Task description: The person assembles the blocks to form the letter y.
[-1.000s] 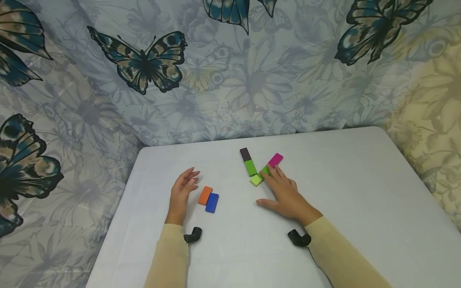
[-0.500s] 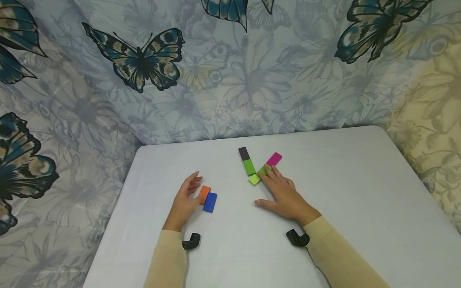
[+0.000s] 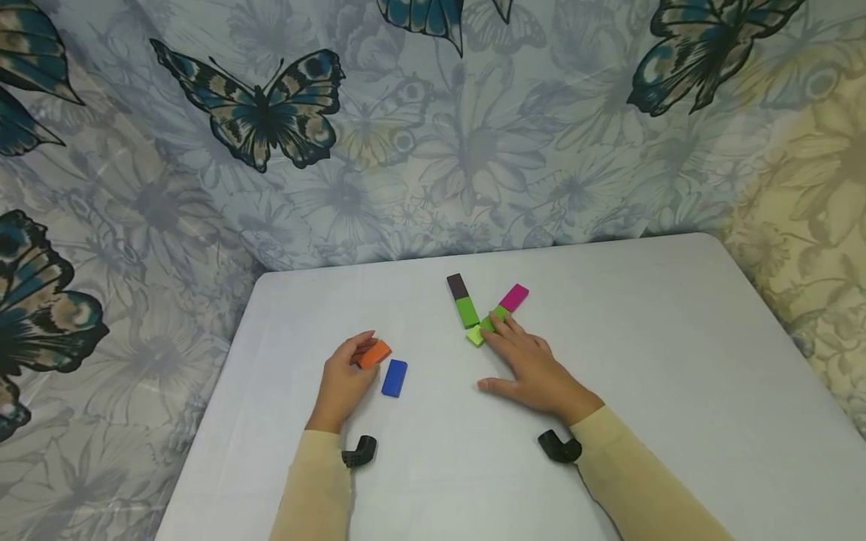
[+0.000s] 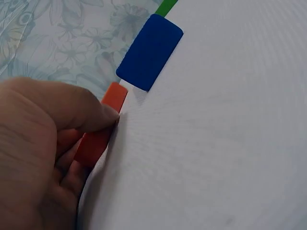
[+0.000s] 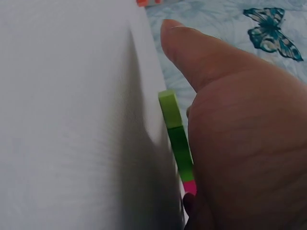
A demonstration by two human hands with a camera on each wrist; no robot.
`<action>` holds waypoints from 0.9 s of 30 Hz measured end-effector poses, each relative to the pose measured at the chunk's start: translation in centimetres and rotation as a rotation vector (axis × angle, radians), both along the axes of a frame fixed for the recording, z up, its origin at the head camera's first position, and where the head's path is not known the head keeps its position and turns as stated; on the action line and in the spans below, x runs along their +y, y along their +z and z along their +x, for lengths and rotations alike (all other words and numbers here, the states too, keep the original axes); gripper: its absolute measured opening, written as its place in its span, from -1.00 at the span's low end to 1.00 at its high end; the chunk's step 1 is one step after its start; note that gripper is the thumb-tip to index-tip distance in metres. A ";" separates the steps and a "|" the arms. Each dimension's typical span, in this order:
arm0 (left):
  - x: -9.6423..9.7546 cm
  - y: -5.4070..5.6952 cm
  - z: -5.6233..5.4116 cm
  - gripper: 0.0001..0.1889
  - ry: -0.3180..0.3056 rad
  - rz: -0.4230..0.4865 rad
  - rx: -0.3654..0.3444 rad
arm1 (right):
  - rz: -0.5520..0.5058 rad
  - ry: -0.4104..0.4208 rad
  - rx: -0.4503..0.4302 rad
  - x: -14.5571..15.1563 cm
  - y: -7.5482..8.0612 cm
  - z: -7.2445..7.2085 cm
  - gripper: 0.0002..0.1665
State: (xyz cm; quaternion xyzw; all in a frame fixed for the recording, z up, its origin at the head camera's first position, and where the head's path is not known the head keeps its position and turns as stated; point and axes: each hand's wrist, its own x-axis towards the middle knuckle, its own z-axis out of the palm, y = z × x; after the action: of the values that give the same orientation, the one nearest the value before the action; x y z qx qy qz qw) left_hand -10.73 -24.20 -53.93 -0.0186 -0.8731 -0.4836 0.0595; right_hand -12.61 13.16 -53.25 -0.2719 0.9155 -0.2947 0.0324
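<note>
My left hand [image 3: 343, 387] pinches an orange block [image 3: 375, 354] between thumb and fingers; the left wrist view shows the thumb across the orange block [image 4: 115, 97]. Just right of it a blue block [image 3: 395, 378] lies flat on the table. With fingers spread, my right hand [image 3: 536, 372] rests its fingertips on a green block [image 3: 494, 319]. Touching that block's ends are a magenta block [image 3: 514, 297] and a light green block [image 3: 475, 336]. A second green block [image 3: 467, 312] and a dark brown block [image 3: 457, 286] form a line slanting up-left from the light green one.
The white table [image 3: 446, 473] has its far edge against a wall cloth [image 3: 473, 150] printed with butterflies and flowers. Each wrist wears a black camera mount, the left mount [image 3: 361, 451] and the right mount [image 3: 560, 447].
My left hand has moved in, taken hold of the orange block and turned it, drawing it away from the blue one. My right hand stays nearly still on the green block.
</note>
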 end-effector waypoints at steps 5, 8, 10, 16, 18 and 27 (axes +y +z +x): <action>-0.1 0.1 0.0 -0.41 0.031 -0.025 0.023 | 0.006 0.016 -0.006 0.0 0.1 0.2 0.14; -0.1 0.2 0.0 -0.42 0.033 -0.023 0.021 | 0.014 0.021 0.000 0.0 0.1 0.2 0.14; -0.1 0.2 0.0 -0.43 0.038 -0.016 0.022 | 0.019 0.024 0.000 0.0 0.1 0.2 0.14; 0.0 0.1 0.0 -0.48 0.078 0.013 0.027 | 0.029 0.034 -0.004 -0.1 0.0 0.2 0.12; 0.0 0.1 0.0 -0.50 0.089 0.029 0.032 | 0.033 0.035 -0.004 -0.1 0.0 0.1 0.12; -0.1 -0.4 -0.3 -0.54 0.080 0.095 0.088 | 0.027 0.033 -0.015 -0.1 0.2 0.1 0.12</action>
State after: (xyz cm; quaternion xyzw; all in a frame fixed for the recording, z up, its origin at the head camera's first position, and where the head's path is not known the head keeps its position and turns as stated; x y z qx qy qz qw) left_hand -11.00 -24.29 -54.34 -0.0022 -0.8459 -0.5202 0.1181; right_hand -12.47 13.08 -53.05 -0.2842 0.9146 -0.2838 0.0477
